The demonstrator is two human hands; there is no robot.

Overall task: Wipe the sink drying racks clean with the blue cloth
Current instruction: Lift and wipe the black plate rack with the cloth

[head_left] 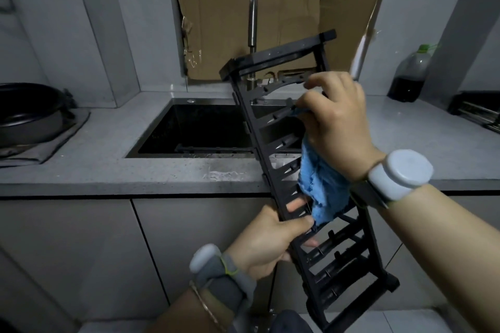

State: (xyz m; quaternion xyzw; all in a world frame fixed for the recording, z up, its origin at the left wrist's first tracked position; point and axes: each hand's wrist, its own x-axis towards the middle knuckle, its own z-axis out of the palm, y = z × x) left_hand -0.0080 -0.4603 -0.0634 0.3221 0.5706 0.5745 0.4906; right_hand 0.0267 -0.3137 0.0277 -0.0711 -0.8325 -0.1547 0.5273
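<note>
A long black drying rack (273, 61) is held up in the air, tilted over the sink's right side and the counter edge. My left hand (266, 242) grips its left rail low down, thumb on top and fingers showing through the slats. My right hand (334, 121) holds the blue cloth (322, 189) against the rack's upper slats; the cloth hangs down from under the palm. A second black rack (213, 149) lies at the bottom of the sink.
The dark sink (194, 130) is set in a grey counter (108, 159), with a steel tap (253, 24) behind. A black pan (27, 113) sits at left on a grey cloth. At right stand a dark bottle (410, 76) and a black tray (479, 109). Cardboard (243, 8) covers the window.
</note>
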